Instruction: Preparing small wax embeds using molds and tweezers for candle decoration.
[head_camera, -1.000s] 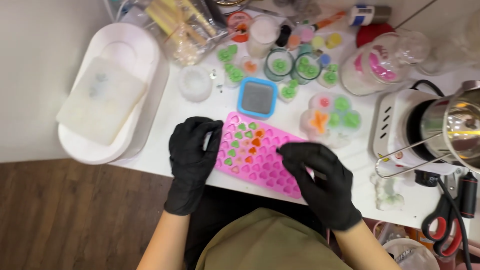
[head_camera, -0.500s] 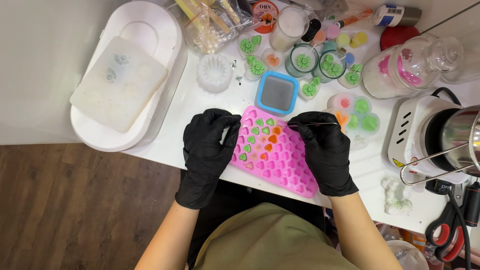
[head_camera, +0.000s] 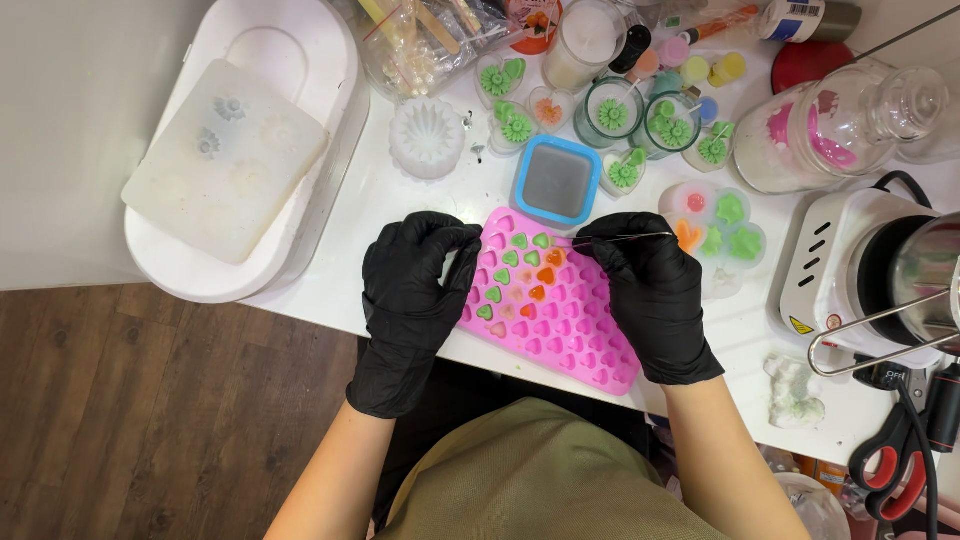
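At the near edge of the tabletop (head_camera: 400, 200), a pink silicone mould (head_camera: 548, 300) with rows of small heart cavities lies slanted; its lower right corner overhangs the edge. A cluster of cavities in its upper half holds green and orange wax hearts; the rest look unfilled.

Left hand (head_camera: 415, 290), black glove: curled around the mould's left edge, fingers bent over the rim, thumb side on top. Narrow grip, holding the mould.

Right hand (head_camera: 645, 295), black glove: resting on the mould's right side, fingers pinched closed on thin metal tweezers (head_camera: 610, 238). Tweezer tips point left, over the filled cavities near the mould's top edge. Whether the tips touch a heart, cannot tell.

Just beyond the mould: a square blue mould (head_camera: 556, 182) with grey filling, touching or nearly touching the pink one's top corner. Right of it, a clear round tray (head_camera: 715, 225) with green and orange pieces.

Further back: small glass cups (head_camera: 612, 112) with green flower shapes, a white fluted mould (head_camera: 427, 135), a glass jar (head_camera: 835, 125) lying toward the right.

Left edge: white oval tub (head_camera: 250, 150) carrying a frosted flat mould (head_camera: 222, 160).

Right edge: white hotplate (head_camera: 850, 275) with a metal pot; red-handled scissors (head_camera: 895, 455) at the near right corner.
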